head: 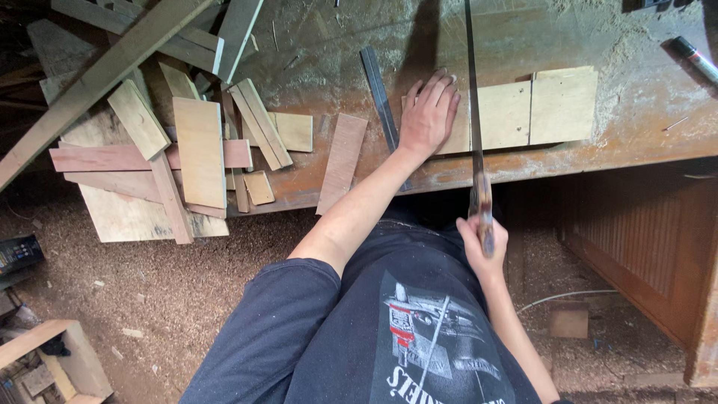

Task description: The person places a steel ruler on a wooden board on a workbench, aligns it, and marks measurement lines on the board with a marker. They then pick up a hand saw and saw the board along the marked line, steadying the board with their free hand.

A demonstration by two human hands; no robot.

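Far left: pile of offcuts (187, 150) stacked loose over the counter (643, 127) edge, thin strips and small boards, looks light, likely to slide if bumped

Next right, reddish slat (342, 161) lying angled on the near edge, then a dark metal ruler (378, 93) flat on the counter just left of the left hand (428, 116)

Left hand palm down, fingers spread and pressed flat on the left end of the plywood strip (516, 112); no pinch, just weight holding it down. Strip sits mid-counter, near the near edge, pale, thin, flat, with visible cut lines splitting it into panels. Judged light and stiff but splintery at edges, apt to skate on the sawdust; best held by pressing flat close beside the cut line, fingers clear of the blade

Saw blade (473, 82) running near-to-far just right of the left hand, crossing the strip. Long, narrow, looks flexible, so prone to buckling if forced

Right hand (482, 243) below the counter edge, grip closed tight around the saw handle (482, 206); worn wood, take hold there only

Far right: marker (695, 58) on the counter, well apart
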